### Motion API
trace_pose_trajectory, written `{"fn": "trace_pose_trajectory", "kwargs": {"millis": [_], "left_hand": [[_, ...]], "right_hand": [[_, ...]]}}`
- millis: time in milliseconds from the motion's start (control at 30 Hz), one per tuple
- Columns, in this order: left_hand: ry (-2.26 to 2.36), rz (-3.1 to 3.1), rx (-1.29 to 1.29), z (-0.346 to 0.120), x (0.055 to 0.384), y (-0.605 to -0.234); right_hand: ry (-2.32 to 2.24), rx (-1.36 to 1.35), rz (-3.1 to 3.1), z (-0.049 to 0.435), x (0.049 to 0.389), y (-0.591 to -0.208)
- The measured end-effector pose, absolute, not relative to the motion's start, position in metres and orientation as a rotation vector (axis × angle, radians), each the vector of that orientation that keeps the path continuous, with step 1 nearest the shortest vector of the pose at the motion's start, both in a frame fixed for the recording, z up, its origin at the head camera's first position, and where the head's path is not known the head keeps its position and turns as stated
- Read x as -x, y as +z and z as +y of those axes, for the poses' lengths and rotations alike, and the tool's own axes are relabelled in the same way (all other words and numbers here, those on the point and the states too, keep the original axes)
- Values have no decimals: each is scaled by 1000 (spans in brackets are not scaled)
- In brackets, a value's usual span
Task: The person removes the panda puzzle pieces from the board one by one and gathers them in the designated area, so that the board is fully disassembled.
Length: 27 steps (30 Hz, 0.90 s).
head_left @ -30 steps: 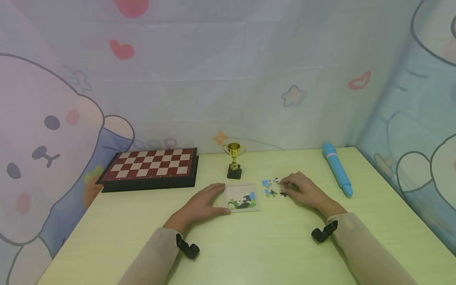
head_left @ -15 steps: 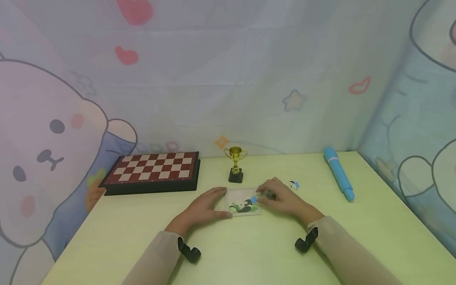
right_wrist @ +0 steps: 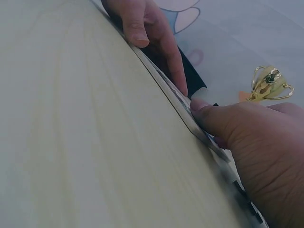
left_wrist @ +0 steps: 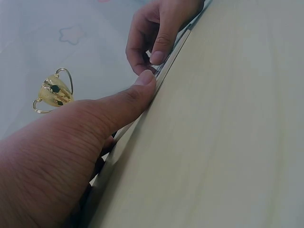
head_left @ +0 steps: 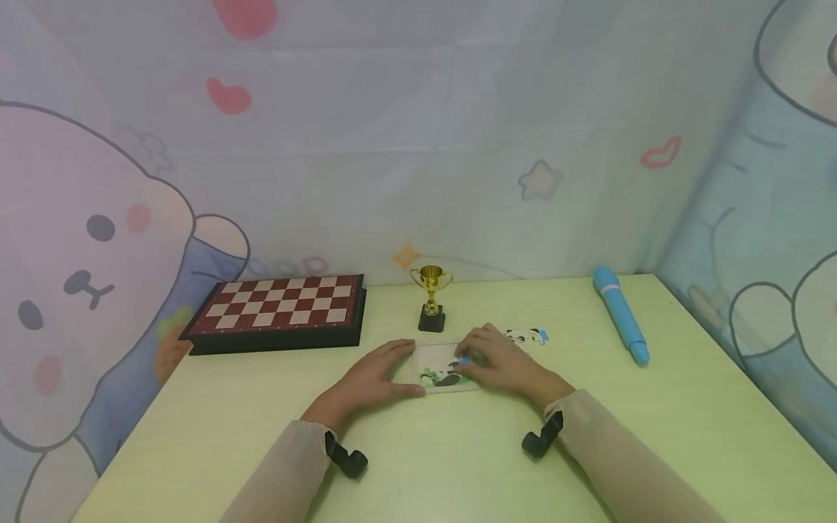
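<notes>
A pale square jigsaw tray lies on the table with part of a panda picture in it, green along the bottom and blue at the right. My left hand holds its left side, the thumb at the near corner and the fingers at the far one. Over the tray's right side, my right hand pinches a puzzle piece that its fingers mostly hide. In the right wrist view, the thumb of that hand is right at the tray's edge. More puzzle pieces with panda faces show just behind the right hand.
A gold trophy cup on a black base stands behind the tray. To the left lies a red-and-white chessboard box; a blue microphone-shaped stick lies at the right. A cartoon-printed cloth hangs behind the table.
My right hand has moved left from the loose pieces onto the tray's right side, bringing a puzzle piece. The left hand has stayed at the tray.
</notes>
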State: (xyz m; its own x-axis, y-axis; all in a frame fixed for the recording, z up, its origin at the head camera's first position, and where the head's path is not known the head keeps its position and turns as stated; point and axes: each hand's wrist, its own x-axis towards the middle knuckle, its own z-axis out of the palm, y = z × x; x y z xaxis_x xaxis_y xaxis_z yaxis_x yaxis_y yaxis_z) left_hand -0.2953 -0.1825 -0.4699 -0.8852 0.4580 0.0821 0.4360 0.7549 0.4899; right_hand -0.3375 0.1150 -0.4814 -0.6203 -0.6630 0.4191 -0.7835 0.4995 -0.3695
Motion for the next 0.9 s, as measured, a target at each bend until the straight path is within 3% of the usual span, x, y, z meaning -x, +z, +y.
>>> {"fn": "trace_pose_trajectory", "kwargs": {"millis": [900], "left_hand": [[780, 2906, -741, -183, 295, -470]], "right_hand": [[1028, -1160, -2578, 117, 333, -479]]}}
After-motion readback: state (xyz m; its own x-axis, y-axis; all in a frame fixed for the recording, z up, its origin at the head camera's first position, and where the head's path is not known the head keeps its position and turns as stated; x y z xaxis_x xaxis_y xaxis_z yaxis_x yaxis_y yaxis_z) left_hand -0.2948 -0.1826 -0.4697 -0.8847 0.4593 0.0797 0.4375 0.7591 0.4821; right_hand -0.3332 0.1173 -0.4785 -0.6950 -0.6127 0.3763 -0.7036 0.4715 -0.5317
